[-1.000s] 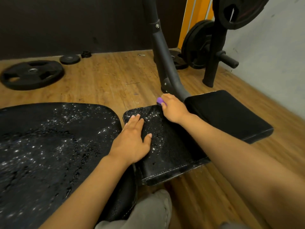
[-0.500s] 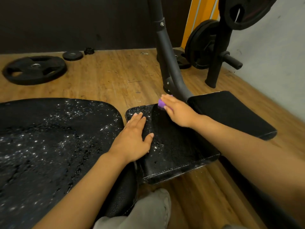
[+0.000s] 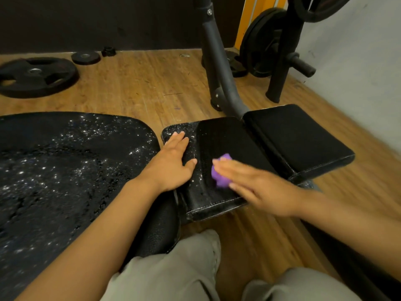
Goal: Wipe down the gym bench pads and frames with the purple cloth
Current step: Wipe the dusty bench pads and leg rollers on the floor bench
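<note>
Far left on the wooden floor (image 3: 134,83): a large weight plate (image 3: 35,77), a smaller plate (image 3: 86,58) behind it. Below these, the wide bench pad (image 3: 71,170) carries scattered bright droplets over most of its surface.

Your left hand (image 3: 173,166) lies flat on the left strip of the small pad (image 3: 219,140), fingers straight and together, palm down; droplets show around the fingertips. The rest of that pad looks matte dark.

Your right hand (image 3: 258,187) is motion-blurred, fingers extended, pressing the purple cloth (image 3: 221,172) onto the near part of the same small pad. The cloth is bunched under the fingers, partly showing at their tips.

Just right, a second small pad (image 3: 299,135) sits beside the first. Behind both rises the grey frame tube (image 3: 219,68); further right, a plate rack (image 3: 282,61) by the wall.
</note>
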